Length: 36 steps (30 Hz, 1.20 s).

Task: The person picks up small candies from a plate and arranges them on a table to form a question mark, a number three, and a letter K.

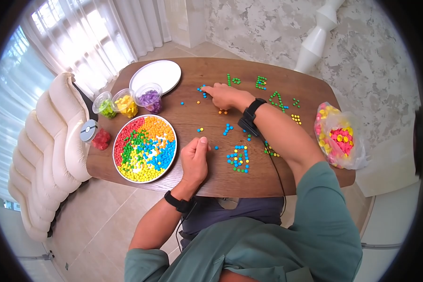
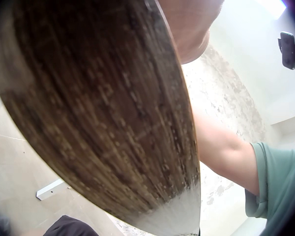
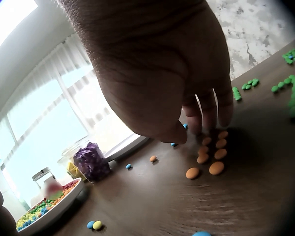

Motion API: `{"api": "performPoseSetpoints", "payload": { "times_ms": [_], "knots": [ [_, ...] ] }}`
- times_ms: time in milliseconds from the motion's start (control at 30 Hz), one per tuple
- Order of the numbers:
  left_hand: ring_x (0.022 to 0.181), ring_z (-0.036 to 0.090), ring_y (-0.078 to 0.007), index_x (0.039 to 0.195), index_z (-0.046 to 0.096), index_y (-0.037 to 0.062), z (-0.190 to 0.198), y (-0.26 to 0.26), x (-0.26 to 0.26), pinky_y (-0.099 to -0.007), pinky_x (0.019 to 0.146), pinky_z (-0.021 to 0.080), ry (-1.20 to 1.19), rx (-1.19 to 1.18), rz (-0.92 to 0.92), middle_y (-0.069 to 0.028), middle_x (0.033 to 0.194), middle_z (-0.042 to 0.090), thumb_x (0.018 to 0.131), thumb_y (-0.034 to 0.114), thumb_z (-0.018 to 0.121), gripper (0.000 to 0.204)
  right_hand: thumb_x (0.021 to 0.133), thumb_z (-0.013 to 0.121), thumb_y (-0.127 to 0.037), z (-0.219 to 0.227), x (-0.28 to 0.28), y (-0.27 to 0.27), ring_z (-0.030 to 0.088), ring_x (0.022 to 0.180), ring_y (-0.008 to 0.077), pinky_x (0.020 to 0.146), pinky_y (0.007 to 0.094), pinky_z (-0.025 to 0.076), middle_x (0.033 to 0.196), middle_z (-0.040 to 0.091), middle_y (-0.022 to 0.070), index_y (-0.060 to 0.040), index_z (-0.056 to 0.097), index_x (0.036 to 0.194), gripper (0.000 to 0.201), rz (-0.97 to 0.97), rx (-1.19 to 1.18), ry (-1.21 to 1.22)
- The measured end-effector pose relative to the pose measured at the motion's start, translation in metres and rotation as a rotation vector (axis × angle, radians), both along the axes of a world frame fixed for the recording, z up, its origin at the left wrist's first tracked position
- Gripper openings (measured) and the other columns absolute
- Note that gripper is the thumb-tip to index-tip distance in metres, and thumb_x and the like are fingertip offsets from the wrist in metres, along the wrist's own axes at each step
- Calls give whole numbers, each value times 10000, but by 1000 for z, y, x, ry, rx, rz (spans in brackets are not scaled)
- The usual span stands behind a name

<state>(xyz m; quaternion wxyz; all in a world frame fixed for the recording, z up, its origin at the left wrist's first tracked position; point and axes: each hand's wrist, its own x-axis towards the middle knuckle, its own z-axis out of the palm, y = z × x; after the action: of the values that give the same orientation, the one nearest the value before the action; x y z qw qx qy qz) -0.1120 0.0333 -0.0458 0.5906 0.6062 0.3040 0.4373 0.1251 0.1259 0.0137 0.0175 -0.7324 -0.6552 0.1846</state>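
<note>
My right hand (image 1: pixel 228 95) reaches over the far middle of the table, its index fingertip at a small cluster of blue candies (image 1: pixel 203 95). In the right wrist view, the straight fingers of that hand (image 3: pixel 187 93) point down beyond two short rows of orange candies (image 3: pixel 217 168). Near the table's front edge, my left hand (image 1: pixel 194 161) rests with curled fingers and the thumb on top; the inside of the fist is hidden. Beside it stands a round white plate (image 1: pixel 174 157) of candies sorted roughly by colour. The left wrist view mostly shows the brown table (image 2: pixel 108 108).
Green, yellow and blue candies form letter-like shapes, among them a blue-yellow-green block (image 1: pixel 238 159) and a green figure (image 1: pixel 277 100). An empty white plate (image 1: pixel 162 73), cups with purple (image 1: pixel 149 99) and yellow pieces, and a red-filled jar (image 1: pixel 100 138) stand left. A plastic bag (image 1: pixel 355 155) lies right.
</note>
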Motion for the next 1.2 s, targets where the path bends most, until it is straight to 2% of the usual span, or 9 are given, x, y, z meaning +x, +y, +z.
{"api": "performPoseSetpoints", "payload": {
  "times_ms": [267, 433, 667, 867, 933, 967, 1033, 1200],
  "knots": [
    [528, 333, -6, 761, 592, 82, -2, 1, 1, -225, 480, 245, -2, 12, 9, 84, 601, 421, 1101, 295, 535, 405, 1003, 457, -91, 9, -8, 7, 474, 1419, 390, 1110, 521, 461, 1503, 491, 200, -255, 409, 1597, 618, -20, -47, -28],
    [526, 327, -5, 761, 593, 80, -3, 1, 1, -224, 478, 244, -7, 3, 2, 86, 602, 419, 1101, 295, 536, 406, 996, 478, -96, 10, -12, 8, 472, 1425, 380, 1119, 523, 459, 1522, 480, 186, -295, 421, 1589, 628, 10, -63, -44],
    [531, 329, -5, 762, 593, 79, -3, 1, 0, -223, 480, 243, -11, -1, -2, 87, 607, 417, 1102, 301, 538, 410, 984, 501, -90, 1, -9, 2, 471, 1430, 365, 1118, 531, 457, 1534, 464, 175, -312, 427, 1586, 645, 48, -79, -64],
    [533, 335, -9, 763, 595, 81, -1, 1, 0, -225, 482, 246, 10, 32, -1, 86, 607, 420, 1101, 306, 539, 410, 992, 496, -85, 13, -8, -19, 465, 1428, 372, 1115, 546, 452, 1534, 459, 175, -324, 430, 1583, 641, 78, -130, -96],
    [639, 417, -65, 731, 603, 20, 3, 0, -2, -286, 584, 343, 40, -31, 5, 21, 644, 490, 1076, 239, 570, 410, 999, 488, -83, 13, -9, -24, 469, 1419, 378, 1121, 547, 444, 1519, 470, 178, -318, 439, 1577, 626, 98, -108, -106],
    [639, 417, -65, 731, 603, 20, 2, 0, -1, -286, 584, 343, 40, -31, 4, 21, 644, 490, 1076, 239, 570, 410, 999, 488, -83, 14, -10, -25, 469, 1419, 378, 1121, 547, 444, 1519, 470, 178, -318, 439, 1577, 626, 97, -108, -106],
    [535, 339, -8, 761, 595, 84, -1, 1, 0, -226, 483, 250, 9, 36, -6, 85, 607, 424, 1100, 308, 539, 410, 1000, 488, -83, 14, -10, -26, 478, 1409, 381, 1122, 537, 442, 1496, 490, 189, -296, 453, 1570, 609, 107, -93, -97],
    [537, 339, -7, 758, 596, 84, 0, 0, 1, -226, 485, 252, 6, 40, -3, 86, 608, 428, 1101, 307, 538, 413, 996, 492, -83, 17, -8, -27, 479, 1405, 390, 1110, 513, 451, 1466, 514, 207, -265, 473, 1558, 591, 116, -81, -81]
  ]
}}
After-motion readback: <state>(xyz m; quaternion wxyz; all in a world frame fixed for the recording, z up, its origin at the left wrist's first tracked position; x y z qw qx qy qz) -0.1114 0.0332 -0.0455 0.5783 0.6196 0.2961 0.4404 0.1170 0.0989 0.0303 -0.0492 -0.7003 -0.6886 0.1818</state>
